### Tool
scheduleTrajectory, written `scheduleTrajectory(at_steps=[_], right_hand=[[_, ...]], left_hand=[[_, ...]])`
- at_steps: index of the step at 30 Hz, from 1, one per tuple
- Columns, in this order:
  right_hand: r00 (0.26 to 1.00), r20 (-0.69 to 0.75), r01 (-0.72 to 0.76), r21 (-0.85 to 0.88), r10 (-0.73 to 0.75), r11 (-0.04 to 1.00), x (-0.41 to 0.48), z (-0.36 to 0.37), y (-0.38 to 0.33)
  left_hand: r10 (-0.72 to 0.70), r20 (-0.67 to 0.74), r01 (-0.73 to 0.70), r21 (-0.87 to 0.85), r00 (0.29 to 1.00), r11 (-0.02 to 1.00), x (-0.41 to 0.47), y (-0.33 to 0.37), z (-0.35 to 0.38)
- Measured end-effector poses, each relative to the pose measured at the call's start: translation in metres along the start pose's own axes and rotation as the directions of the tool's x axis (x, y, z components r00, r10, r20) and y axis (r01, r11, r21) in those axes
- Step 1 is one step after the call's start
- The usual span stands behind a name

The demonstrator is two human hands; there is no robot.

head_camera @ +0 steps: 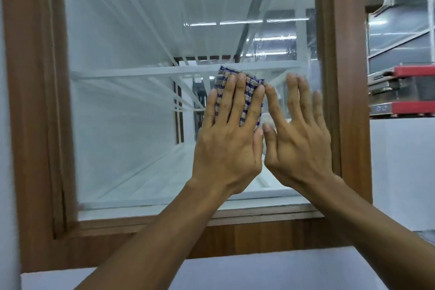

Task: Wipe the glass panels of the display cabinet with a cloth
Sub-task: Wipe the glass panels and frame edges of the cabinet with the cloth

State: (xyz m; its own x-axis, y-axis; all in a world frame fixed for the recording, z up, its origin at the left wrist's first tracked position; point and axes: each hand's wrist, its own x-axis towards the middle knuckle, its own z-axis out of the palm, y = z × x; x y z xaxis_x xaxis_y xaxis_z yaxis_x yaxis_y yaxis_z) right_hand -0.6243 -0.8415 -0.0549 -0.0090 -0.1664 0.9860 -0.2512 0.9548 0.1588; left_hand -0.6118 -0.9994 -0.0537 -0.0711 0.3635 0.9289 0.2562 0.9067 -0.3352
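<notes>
Under your left hand (pixel 226 139), the checked cloth (pixel 249 88) is spread flat against the glass panel (pixel 131 101) of the display cabinet. Its upper edge and strips of it show above and between your fingers. That hand is fully open, with straight fingers pressing the cloth to the pane rather than curling round it. Just beside it, your right hand (pixel 299 141) is also open with its fingers extended. It holds nothing and lies flat toward the bare glass, its thumb close against your left thumb. The brown wooden frame (pixel 35 101) runs round both hands, its right post just beyond your right hand's little finger. Farther out past your right hand, red trays (pixel 414 108) are stacked.
</notes>
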Motion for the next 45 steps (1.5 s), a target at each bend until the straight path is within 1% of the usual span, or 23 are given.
scheduleTrajectory(at_steps=[3,8,11,14,16,18,19,20,23,25,26,29,30,31,33,34,36,38,42,45], right_hand=[[1.000,-0.009,-0.019,-0.058,0.019,0.998,-0.009,-0.013,0.019],[0.999,-0.009,-0.051,-0.046,0.050,0.998,-0.024,-0.025,0.044],[0.999,-0.034,-0.012,0.060,0.014,0.998,-0.036,-0.027,0.063],[0.998,-0.028,-0.040,0.246,0.048,0.968,-0.057,-0.029,0.081],[0.995,0.000,-0.098,0.323,0.104,0.941,-0.073,-0.030,0.088],[0.992,0.006,-0.122,0.342,0.127,0.932,-0.083,-0.031,0.090],[0.992,0.000,-0.119,0.342,0.127,0.932,-0.086,-0.030,0.090],[0.992,-0.008,-0.120,0.340,0.130,0.933,-0.088,-0.030,0.088],[0.984,-0.028,-0.158,0.293,0.174,0.943,-0.092,-0.027,0.078],[0.978,-0.025,-0.196,0.255,0.209,0.947,-0.098,-0.026,0.070],[0.975,-0.023,-0.210,0.239,0.221,0.948,-0.099,-0.026,0.068],[0.977,-0.008,-0.207,0.213,0.213,0.955,-0.102,-0.027,0.064],[0.978,-0.001,-0.203,0.212,0.208,0.956,-0.103,-0.027,0.063],[0.978,0.003,-0.204,0.209,0.208,0.956,-0.104,-0.027,0.062],[0.976,0.002,-0.216,0.191,0.220,0.957,-0.106,-0.026,0.056],[0.974,0.000,-0.223,0.181,0.227,0.958,-0.106,-0.025,0.054],[0.972,-0.004,-0.231,0.159,0.235,0.960,-0.106,-0.025,0.050],[0.975,0.013,-0.220,0.131,0.220,0.967,-0.106,-0.027,0.047],[0.997,0.046,-0.064,0.078,0.060,0.995,-0.095,-0.024,0.024],[0.997,0.067,-0.033,0.127,0.025,0.991,-0.076,-0.016,0.001]], left_hand=[[0.041,0.019,-0.041,-0.016,0.999,0.999,0.009,0.023,0.006],[0.062,0.034,-0.061,-0.026,0.998,0.998,0.021,0.055,0.016],[0.093,0.047,-0.092,-0.028,0.995,0.995,0.030,0.078,0.020],[0.096,0.070,-0.094,-0.035,0.993,0.995,0.019,0.097,0.025],[0.160,0.100,-0.157,-0.039,0.982,0.987,-0.004,0.101,0.026],[0.257,0.131,-0.256,-0.025,0.958,0.966,-0.021,0.090,0.023],[0.281,0.130,-0.281,-0.014,0.951,0.960,-0.021,0.081,0.021],[0.268,0.117,-0.269,-0.004,0.956,0.963,-0.014,0.075,0.020],[0.101,0.070,-0.102,0.007,0.992,0.995,0.015,0.086,0.020],[0.092,0.100,-0.091,-0.017,0.991,0.996,0.015,0.103,0.022],[0.127,0.126,-0.125,-0.024,0.984,0.992,0.006,0.104,0.023],[0.315,0.199,-0.319,-0.010,0.928,0.948,-0.019,0.077,0.016],[0.331,0.190,-0.337,-0.005,0.924,0.942,-0.020,0.069,0.014],[0.294,0.164,-0.298,-0.002,0.942,0.955,-0.016,0.066,0.013],[0.158,0.127,-0.157,-0.021,0.979,0.987,-0.007,0.078,0.013],[0.144,0.137,-0.140,-0.035,0.980,0.990,-0.007,0.088,0.015],[0.211,0.161,-0.202,-0.068,0.964,0.977,-0.022,0.101,0.019],[0.231,0.160,-0.219,-0.093,0.960,0.971,-0.039,0.091,0.019],[0.101,0.079,-0.094,-0.097,0.992,0.991,-0.045,0.069,0.014],[0.025,0.058,-0.020,-0.084,0.998,0.996,-0.047,0.056,0.009]])
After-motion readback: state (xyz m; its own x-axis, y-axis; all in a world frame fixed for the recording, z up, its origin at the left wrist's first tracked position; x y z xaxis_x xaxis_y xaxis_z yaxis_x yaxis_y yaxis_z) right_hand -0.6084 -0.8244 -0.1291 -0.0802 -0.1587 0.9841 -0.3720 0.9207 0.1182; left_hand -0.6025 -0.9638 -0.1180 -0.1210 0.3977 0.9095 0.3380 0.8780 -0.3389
